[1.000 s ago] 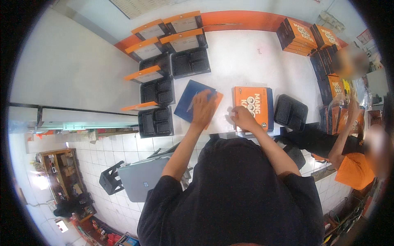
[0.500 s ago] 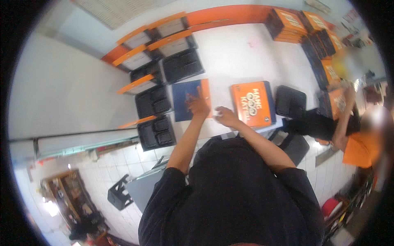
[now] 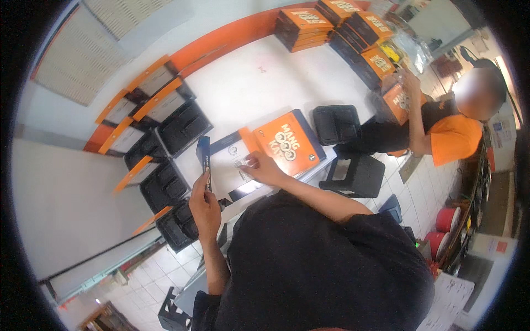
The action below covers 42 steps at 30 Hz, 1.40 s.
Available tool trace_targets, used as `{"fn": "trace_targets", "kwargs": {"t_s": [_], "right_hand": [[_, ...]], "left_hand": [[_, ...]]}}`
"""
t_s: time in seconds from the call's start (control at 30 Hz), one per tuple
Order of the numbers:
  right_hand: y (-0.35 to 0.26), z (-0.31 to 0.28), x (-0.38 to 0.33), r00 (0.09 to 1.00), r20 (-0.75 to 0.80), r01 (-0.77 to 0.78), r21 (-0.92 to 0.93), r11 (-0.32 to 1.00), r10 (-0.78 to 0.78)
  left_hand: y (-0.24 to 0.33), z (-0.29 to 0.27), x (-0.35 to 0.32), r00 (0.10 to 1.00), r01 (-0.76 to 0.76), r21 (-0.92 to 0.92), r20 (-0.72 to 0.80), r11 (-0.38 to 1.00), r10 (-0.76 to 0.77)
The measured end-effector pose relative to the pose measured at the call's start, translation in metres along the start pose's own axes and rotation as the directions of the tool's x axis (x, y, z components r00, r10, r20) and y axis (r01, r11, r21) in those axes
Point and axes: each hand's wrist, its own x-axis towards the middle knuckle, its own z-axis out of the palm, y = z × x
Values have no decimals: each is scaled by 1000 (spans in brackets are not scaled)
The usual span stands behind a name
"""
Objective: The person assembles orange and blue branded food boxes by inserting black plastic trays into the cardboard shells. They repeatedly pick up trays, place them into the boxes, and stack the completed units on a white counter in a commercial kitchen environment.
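A cardboard meal carton (image 3: 223,165) lies partly unfolded at the table's near edge, its white inner face up. My left hand (image 3: 204,205) grips its raised dark blue flap (image 3: 204,157) along the edge. Over the white panel, my right hand (image 3: 264,169) has bent fingers held apart, near or touching the board; nothing shows in them. Right beside it is a pile of flat orange and blue cartons (image 3: 309,138). Beyond the pile sits a black compartment tray (image 3: 335,124).
Several black trays (image 3: 185,127) with raised orange-edged lids stand along the left wall. Stacked orange boxes (image 3: 303,25) fill the far right. At the right, a co-worker in an orange sleeve (image 3: 455,138) handles a bagged box (image 3: 396,102). A black stool (image 3: 356,175) stands below the table.
The carton lay flat with its blue face up under my left hand; now its white inside shows and one flap stands raised in that hand. The whole view has turned right.
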Motion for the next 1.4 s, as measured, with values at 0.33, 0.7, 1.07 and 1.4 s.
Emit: {"fn": "trace_targets", "kwargs": {"t_s": [0.33, 0.7, 1.07, 1.4], "right_hand": [[-88, -28, -12, 755, -333, 269, -629, 730, -565], [-185, -92, -30, 794, -80, 567, -261, 782, -602], [-146, -90, 27, 691, -506, 470, -227, 853, -516], [5, -99, 26, 942, 314, 176, -155, 972, -120]], "left_hand": [[1, -37, -23, 861, 53, 42, -507, 998, -25], [-17, -48, 39, 864, 193, 878, -363, 438, 348], [-77, -15, 89, 980, -41, 327, 198, 944, -26], [-65, -8, -4, 979, 189, -18, 86, 982, -187]]}}
